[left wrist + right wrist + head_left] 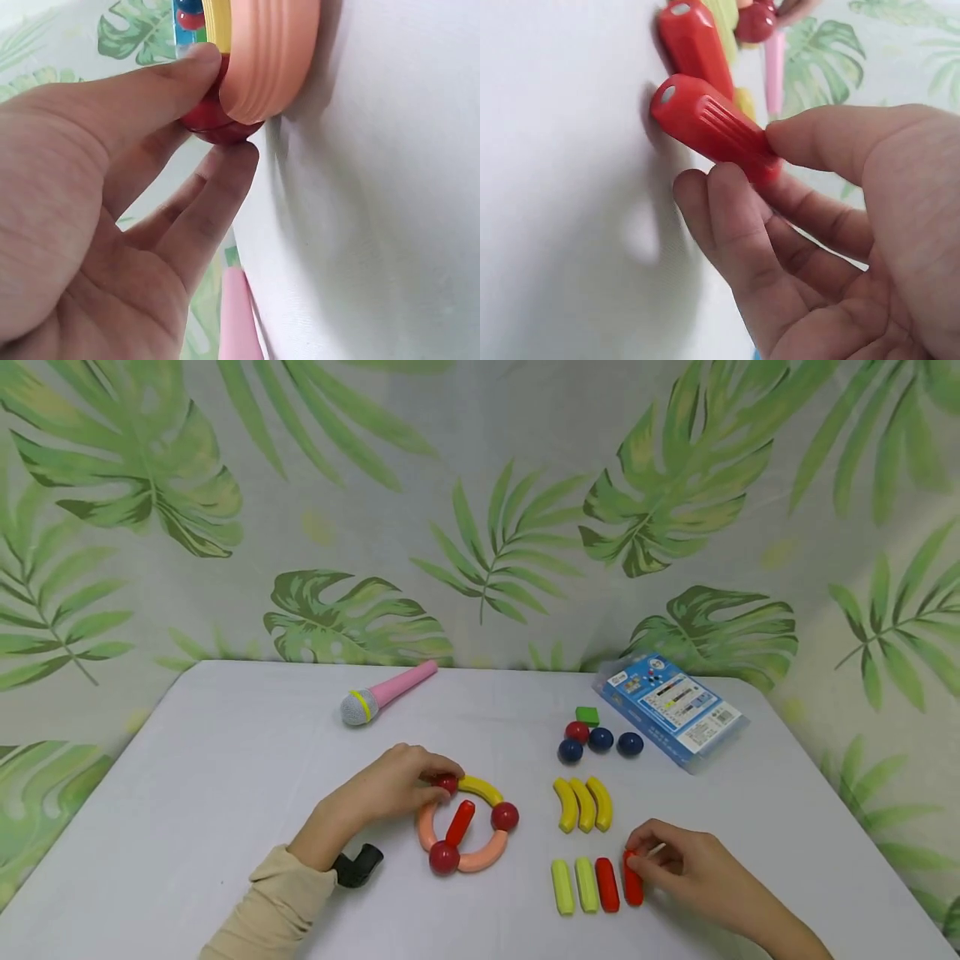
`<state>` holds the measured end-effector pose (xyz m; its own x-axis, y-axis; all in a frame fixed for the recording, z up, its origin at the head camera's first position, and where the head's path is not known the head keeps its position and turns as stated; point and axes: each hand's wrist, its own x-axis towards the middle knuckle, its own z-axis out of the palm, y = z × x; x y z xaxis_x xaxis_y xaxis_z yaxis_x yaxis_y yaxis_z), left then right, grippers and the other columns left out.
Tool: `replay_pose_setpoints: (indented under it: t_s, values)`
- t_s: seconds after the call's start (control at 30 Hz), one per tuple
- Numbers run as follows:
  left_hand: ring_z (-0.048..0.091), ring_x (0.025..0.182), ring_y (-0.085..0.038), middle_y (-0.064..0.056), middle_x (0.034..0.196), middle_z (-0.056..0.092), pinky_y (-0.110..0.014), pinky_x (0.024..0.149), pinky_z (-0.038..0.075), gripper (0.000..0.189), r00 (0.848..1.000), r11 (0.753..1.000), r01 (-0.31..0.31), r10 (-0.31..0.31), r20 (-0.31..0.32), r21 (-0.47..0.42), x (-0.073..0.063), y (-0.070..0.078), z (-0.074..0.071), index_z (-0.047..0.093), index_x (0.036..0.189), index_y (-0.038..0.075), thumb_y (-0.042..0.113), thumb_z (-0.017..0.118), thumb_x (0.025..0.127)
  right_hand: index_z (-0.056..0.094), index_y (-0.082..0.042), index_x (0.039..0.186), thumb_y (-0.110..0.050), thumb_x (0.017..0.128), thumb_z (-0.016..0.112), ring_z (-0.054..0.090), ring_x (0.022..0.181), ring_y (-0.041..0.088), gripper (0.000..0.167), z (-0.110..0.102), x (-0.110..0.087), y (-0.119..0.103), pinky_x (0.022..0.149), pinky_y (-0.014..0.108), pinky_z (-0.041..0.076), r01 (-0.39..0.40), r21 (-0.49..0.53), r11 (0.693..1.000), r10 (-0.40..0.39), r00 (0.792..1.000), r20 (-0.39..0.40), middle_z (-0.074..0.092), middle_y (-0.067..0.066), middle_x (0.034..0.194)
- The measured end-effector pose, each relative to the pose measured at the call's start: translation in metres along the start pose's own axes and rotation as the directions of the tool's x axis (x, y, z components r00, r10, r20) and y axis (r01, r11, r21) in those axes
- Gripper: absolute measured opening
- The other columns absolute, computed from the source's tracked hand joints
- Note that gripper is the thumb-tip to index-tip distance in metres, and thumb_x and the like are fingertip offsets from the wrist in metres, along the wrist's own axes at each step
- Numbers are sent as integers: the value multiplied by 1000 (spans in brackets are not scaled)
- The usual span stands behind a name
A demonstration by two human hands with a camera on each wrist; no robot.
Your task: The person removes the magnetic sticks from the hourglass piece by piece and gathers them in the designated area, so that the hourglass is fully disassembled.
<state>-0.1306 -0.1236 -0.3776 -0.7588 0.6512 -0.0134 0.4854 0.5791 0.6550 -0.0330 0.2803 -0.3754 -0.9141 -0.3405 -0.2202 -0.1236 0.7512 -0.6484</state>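
In the head view, a ring of curved pieces and red balls lies left of the table's middle. My left hand (405,783) pinches the ring's upper-left red ball (214,124), between a salmon curved rod (277,60) and a yellow curved rod (480,788). A straight red rod (460,823) points inward from the lower red ball (444,857); another red ball (505,817) sits at the right. My right hand (686,868) pinches a short red rod (712,127) with a metal disc at its end. Beside it stands a row with another red rod (607,885) and two lime rods (562,887).
Three yellow curved rods (583,804) lie above the row. Farther back are dark blue balls (601,740), a red ball (577,732), a green block (587,717) and a blue package (671,706). A pink toy microphone (390,692) and a black object (360,866) lie left.
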Motion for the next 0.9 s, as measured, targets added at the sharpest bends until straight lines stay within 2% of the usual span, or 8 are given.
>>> replay_pose_setpoints:
  t_s: [0.2, 0.37, 0.5, 0.6, 0.7, 0.8, 0.9]
  values:
    - [70, 108, -14, 1, 120, 73, -32, 97, 56, 32, 999, 987, 12, -3, 53, -160, -4, -20, 0, 74, 126, 15, 16, 77, 94, 69, -11, 108, -20, 92, 78, 65, 79, 4, 20, 6, 1, 1, 73, 18, 57, -38, 16, 999, 38, 999, 13, 72, -4, 101]
    - [69, 111, -14, 2, 125, 71, -32, 100, 54, 36, 996, 961, 37, -15, 82, -273, -7, -37, 0, 72, 130, 20, 22, 78, 94, 71, -13, 109, -21, 92, 79, 65, 80, 2, 20, 3, 10, -18, 73, 19, 58, -13, -82, 997, 10, 999, -38, 71, -7, 99]
    - [67, 111, -15, 5, 126, 71, -32, 102, 52, 37, 995, 946, 54, -25, 97, -319, -9, -44, 0, 71, 131, 23, 26, 77, 95, 70, -15, 116, -22, 94, 77, 63, 84, 1, 24, 4, 26, -50, 74, 18, 56, 87, -152, 985, -95, 994, -48, 70, -10, 102]
    - [65, 107, -16, 4, 123, 71, -29, 98, 51, 36, 995, 938, 60, -29, 94, -341, -10, -45, 1, 72, 130, 21, 27, 77, 95, 66, -16, 129, -24, 97, 74, 62, 88, 1, 35, 12, 41, -79, 76, 20, 57, 207, -154, 966, -209, 978, 5, 70, -7, 110]
    - [64, 102, -17, 3, 121, 72, -27, 93, 50, 36, 996, 938, 42, -13, 84, -344, -9, -47, 2, 72, 130, 19, 27, 77, 95, 58, -17, 143, -26, 98, 73, 62, 90, 1, 48, 23, 56, -108, 75, 21, 57, 268, -135, 954, -260, 963, 74, 68, -3, 118]
    - [64, 98, -16, 5, 117, 72, -25, 88, 50, 36, 997, 941, 29, -3, 77, -338, -7, -49, 4, 72, 129, 19, 27, 78, 94, 53, -18, 149, -29, 98, 73, 60, 85, 2, 55, 35, 71, -129, 72, 18, 55, 313, -129, 941, -294, 944, 147, 67, -7, 109]
    - [63, 95, -15, 8, 113, 72, -25, 85, 49, 35, 997, 943, 36, -10, 78, -330, -6, -48, 4, 73, 128, 22, 28, 78, 94, 56, -17, 146, -26, 97, 74, 58, 80, 5, 53, 43, 82, -138, 70, 17, 53, 382, -141, 913, -355, 917, 184, 63, -10, 98]
